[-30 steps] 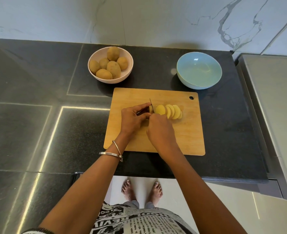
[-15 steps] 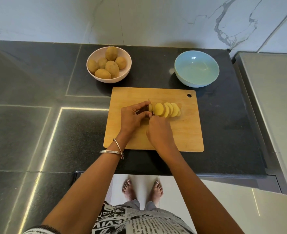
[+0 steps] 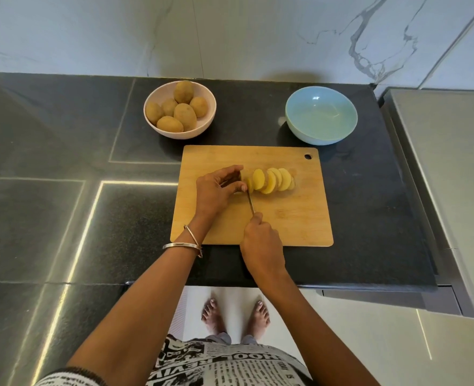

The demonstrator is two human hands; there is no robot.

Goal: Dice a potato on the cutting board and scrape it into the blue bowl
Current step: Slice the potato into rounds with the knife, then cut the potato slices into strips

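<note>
A wooden cutting board [image 3: 300, 218] lies on the black counter. On it a potato is cut into a leaning row of yellow slices [image 3: 270, 181]. My left hand [image 3: 216, 189] grips the uncut end of the potato, mostly hidden under its fingers. My right hand [image 3: 261, 243] sits near the board's front edge and holds a knife [image 3: 251, 203], whose thin blade points up to the potato beside my left fingers. The blue bowl [image 3: 321, 115] stands behind the board's right corner and looks empty.
A pale pink bowl [image 3: 206, 93] with several whole potatoes stands behind the board's left corner. A grey appliance surface [image 3: 447, 176] borders the counter on the right. The marble wall rises behind. The counter's front edge is just below my right hand.
My right hand has drawn back toward the board's front edge, so the knife blade now shows between hand and potato. My left hand still holds the potato end.
</note>
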